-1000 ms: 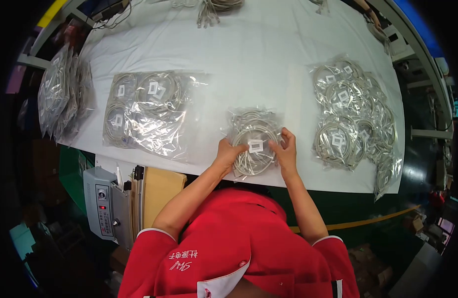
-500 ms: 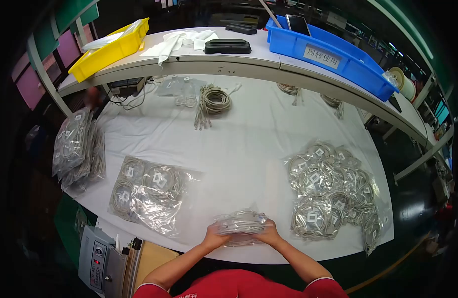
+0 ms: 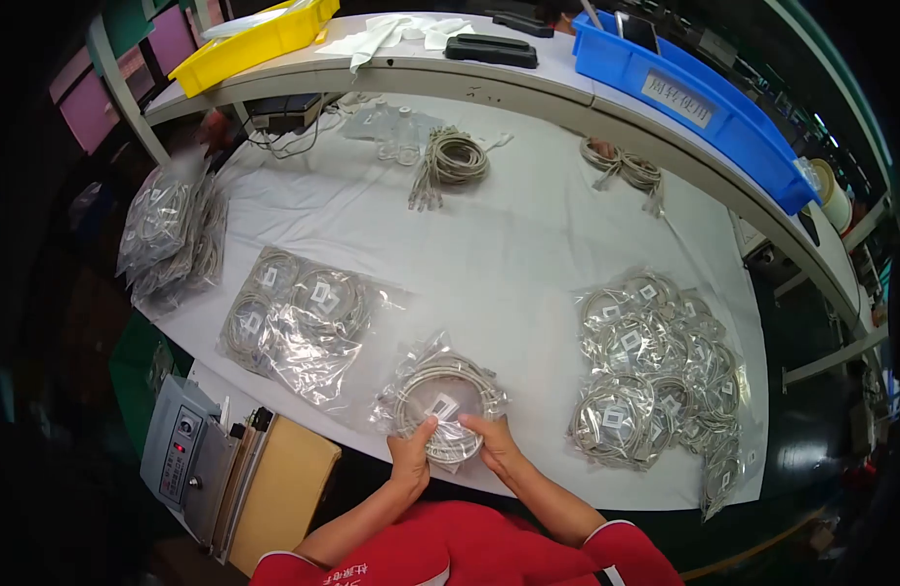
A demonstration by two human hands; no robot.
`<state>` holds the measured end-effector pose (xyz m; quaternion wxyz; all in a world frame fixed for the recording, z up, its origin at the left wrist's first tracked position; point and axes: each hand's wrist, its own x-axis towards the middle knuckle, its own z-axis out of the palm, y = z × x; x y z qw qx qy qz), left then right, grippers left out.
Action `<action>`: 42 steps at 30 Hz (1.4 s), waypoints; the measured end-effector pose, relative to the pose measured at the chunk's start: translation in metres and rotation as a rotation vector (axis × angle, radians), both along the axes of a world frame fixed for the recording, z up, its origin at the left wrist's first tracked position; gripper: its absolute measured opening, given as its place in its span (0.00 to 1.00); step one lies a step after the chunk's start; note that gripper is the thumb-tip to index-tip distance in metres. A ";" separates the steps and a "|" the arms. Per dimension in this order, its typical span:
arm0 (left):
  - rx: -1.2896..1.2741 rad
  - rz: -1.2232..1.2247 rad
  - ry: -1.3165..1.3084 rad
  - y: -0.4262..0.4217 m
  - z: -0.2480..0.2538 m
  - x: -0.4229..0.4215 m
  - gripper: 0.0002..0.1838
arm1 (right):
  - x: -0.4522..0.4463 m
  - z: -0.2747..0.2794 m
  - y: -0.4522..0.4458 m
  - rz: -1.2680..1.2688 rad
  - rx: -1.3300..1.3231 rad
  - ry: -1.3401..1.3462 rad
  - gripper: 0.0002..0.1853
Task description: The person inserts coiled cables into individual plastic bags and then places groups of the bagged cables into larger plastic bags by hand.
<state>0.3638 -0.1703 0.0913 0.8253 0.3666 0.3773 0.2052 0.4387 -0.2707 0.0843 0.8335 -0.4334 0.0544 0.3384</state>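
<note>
At far left, a stack of bagged cables (image 3: 167, 230) leans at the edge of a white cloth (image 3: 528, 293), below a yellow tray (image 3: 260, 51) on the shelf (image 3: 411, 76). Near left, a grey machine (image 3: 177, 439) with a red light sits beside a tan board (image 3: 289, 488), both off the table's near edge. A large clear bag (image 3: 318, 327) of labelled coils lies on the cloth just beyond them.

Near the middle, a worker's left hand (image 3: 411, 459) and right hand (image 3: 494, 446) grip a bagged coil (image 3: 448, 376) from its near side, thumbs on top; the fingers beneath are hidden. The large bag lies close by on its left. Beyond, a loose coil (image 3: 458, 158) rests by clear bottles (image 3: 403, 146), under a black case (image 3: 491, 51) on the shelf.

At far right, more loose cables (image 3: 626, 171) lie below a blue tray (image 3: 738, 142); near right, overlapping bagged coils form a pile (image 3: 655, 376), well apart from the right hand.
</note>
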 end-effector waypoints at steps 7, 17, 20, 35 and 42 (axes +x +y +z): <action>1.011 -0.693 0.499 0.078 0.032 -0.050 0.24 | 0.040 0.005 -0.006 0.037 -0.218 -0.046 0.20; 1.804 -0.149 0.801 0.174 -0.038 -0.035 0.15 | 0.031 -0.008 0.072 0.306 -0.295 0.405 0.22; 0.588 -0.031 0.382 0.191 -0.017 -0.032 0.09 | 0.036 -0.010 0.115 0.453 -0.229 0.586 0.23; 0.844 -0.010 0.350 0.193 -0.021 -0.072 0.09 | 0.069 -0.011 0.218 0.813 -0.550 0.459 0.22; 1.069 0.051 0.454 0.194 -0.039 -0.100 0.09 | 0.048 0.010 0.223 0.621 -0.445 0.603 0.21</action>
